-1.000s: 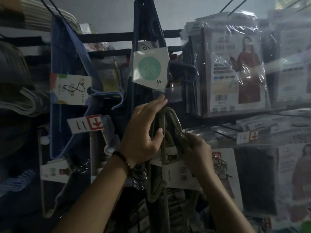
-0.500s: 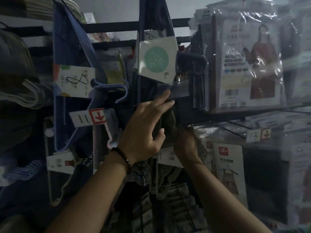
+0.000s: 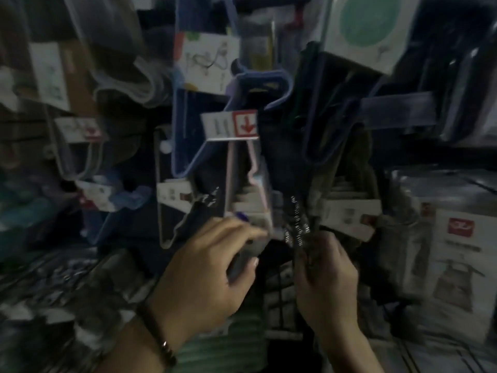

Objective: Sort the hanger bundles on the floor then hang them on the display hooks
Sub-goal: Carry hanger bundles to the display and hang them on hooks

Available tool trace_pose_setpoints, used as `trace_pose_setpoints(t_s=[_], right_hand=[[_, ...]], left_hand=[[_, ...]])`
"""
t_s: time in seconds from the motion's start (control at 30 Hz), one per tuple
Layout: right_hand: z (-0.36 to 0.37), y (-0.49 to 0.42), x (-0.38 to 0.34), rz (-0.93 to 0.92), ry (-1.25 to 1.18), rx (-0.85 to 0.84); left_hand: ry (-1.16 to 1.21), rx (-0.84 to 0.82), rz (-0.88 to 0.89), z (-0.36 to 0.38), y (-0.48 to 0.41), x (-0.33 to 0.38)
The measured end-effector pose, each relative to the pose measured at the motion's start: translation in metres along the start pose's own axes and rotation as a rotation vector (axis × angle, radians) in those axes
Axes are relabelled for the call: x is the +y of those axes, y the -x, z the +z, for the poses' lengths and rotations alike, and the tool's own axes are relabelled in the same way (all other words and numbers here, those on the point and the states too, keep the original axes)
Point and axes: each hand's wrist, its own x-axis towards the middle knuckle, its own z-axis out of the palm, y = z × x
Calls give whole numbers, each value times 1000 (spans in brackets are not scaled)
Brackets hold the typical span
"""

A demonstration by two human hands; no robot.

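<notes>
The view is dim and blurred. An olive hanger bundle (image 3: 349, 162) with a white label hangs from a display hook at centre right, free of both hands. Below it, my right hand (image 3: 326, 275) curls around a dark hanger bundle with shiny metal hooks (image 3: 295, 227). My left hand (image 3: 212, 267), a bead bracelet on its wrist, pinches the lower end of a pale hanger bundle (image 3: 255, 208) between fingers and thumb. A blue hanger bundle (image 3: 188, 135) hangs at upper centre behind a price tag (image 3: 231, 125) with a red arrow.
Packed display wall all around: white hangers (image 3: 126, 84) upper left, a dark bundle with a green-circle label (image 3: 365, 25) top right, plastic-wrapped apron packs (image 3: 454, 262) at right, and more packaged goods low at left.
Both hands have come off the olive bundle, which now hangs on its hook, and dropped to the bundles below. The view has tilted down and moved closer.
</notes>
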Motion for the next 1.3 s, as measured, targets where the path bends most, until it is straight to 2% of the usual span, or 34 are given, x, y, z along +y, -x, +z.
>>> trace_pose_setpoints(t_s=[0.13, 0.27, 0.4, 0.47, 0.7, 0.9, 1.07, 1.3], right_hand=[[49, 54, -61, -62, -25, -423], [121, 119, -133, -121, -5, -929], [194, 208, -220, -232, -82, -1385], [225, 259, -260, -312, -120, -1531], [301, 430, -387, -560, -52, -1897], [331, 561, -492, -859, -53, -2198], [345, 677, -553, -1113, -41, -2428], [361, 863, -581, -1478, 67, -2626]], left_hand=[[-86, -190, -363, -24, 101, -47], [-164, -397, -720, -62, 218, -101], [-191, -526, -957, -102, 362, -131], [-185, -540, -1107, -121, 439, -135], [-187, -456, -1697, -180, 677, -101], [-57, -351, -2109, -190, 805, -47], [155, -177, -2426, -168, 880, -11], [401, 159, -2901, -90, 969, 31]])
